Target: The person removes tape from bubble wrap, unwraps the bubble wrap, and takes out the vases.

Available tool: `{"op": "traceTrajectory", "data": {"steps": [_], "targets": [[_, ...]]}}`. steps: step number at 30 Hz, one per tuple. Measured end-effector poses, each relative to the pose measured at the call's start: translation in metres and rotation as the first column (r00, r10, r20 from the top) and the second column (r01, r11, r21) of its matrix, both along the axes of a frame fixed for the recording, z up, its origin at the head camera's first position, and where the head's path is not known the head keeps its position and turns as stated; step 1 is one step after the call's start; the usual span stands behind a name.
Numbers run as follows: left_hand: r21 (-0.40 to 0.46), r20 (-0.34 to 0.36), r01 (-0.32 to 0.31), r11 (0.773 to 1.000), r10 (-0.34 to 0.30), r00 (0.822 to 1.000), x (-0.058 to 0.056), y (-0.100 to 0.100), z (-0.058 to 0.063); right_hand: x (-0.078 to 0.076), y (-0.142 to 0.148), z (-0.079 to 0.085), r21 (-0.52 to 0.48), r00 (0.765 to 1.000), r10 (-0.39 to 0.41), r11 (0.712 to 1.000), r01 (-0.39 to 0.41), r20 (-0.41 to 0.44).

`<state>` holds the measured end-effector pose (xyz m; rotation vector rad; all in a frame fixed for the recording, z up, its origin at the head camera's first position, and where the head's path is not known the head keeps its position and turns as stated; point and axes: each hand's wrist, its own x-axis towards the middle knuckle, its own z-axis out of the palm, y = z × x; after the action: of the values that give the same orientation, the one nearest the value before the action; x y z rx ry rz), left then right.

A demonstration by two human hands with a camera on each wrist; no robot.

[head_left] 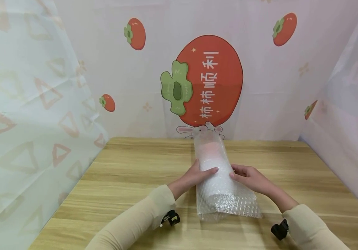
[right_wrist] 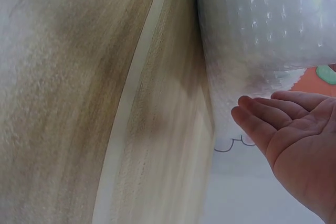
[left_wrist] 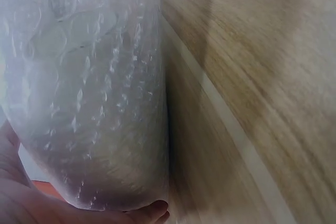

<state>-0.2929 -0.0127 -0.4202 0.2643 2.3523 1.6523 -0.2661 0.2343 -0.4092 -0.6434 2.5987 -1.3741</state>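
Observation:
A bundle rolled in clear bubble wrap [head_left: 215,187] stands out from the table's middle, with something white and pinkish showing dimly through the layers. My left hand [head_left: 196,176] grips its left side, the thumb laid across the top; in the left wrist view its fingers [left_wrist: 149,212] curl round the far side of the wrap [left_wrist: 100,103]. On the right, my right hand [head_left: 251,178] has its thumb tip at the bundle's edge. The right wrist view shows that hand's fingers [right_wrist: 262,121] nearly straight beside the roll [right_wrist: 262,19]. What is inside is hidden by the wrap.
A loose flap of bubble wrap [head_left: 239,205] spreads at the near end of the roll. The wood-grain table [head_left: 135,163] ends at a printed backdrop [head_left: 260,114] with persimmon pictures. Hanging sheets [head_left: 41,104] close off both sides. Small black cameras [head_left: 280,229] sit at both wrists.

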Motion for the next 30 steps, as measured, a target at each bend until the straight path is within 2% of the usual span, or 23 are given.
{"op": "traceTrajectory", "data": {"steps": [8, 15, 21, 30], "targets": [[0.016, 0.000, -0.009, 1.000, 0.009, 1.000, 0.001, 0.003, 0.005, -0.002, 0.000, 0.007, 0.005, 1.000, 0.029, 1.000, -0.029, 0.009], [0.060, 0.011, -0.007, 0.998, 0.006, 1.000, 0.002, 0.004, 0.002, -0.003, 0.003, 0.006, -0.036, 0.994, 0.063, 0.998, -0.061, 0.085], [0.028, 0.020, -0.022, 0.999, 0.021, 1.000, 0.004, 0.007, -0.004, -0.002, 0.009, 0.003, -0.078, 0.986, 0.115, 0.991, -0.106, 0.119], [-0.011, -0.007, -0.034, 0.999, 0.034, 0.999, 0.002, 0.010, -0.002, -0.006, 0.013, 0.007, -0.059, 0.990, 0.115, 0.992, -0.110, 0.079]]}}
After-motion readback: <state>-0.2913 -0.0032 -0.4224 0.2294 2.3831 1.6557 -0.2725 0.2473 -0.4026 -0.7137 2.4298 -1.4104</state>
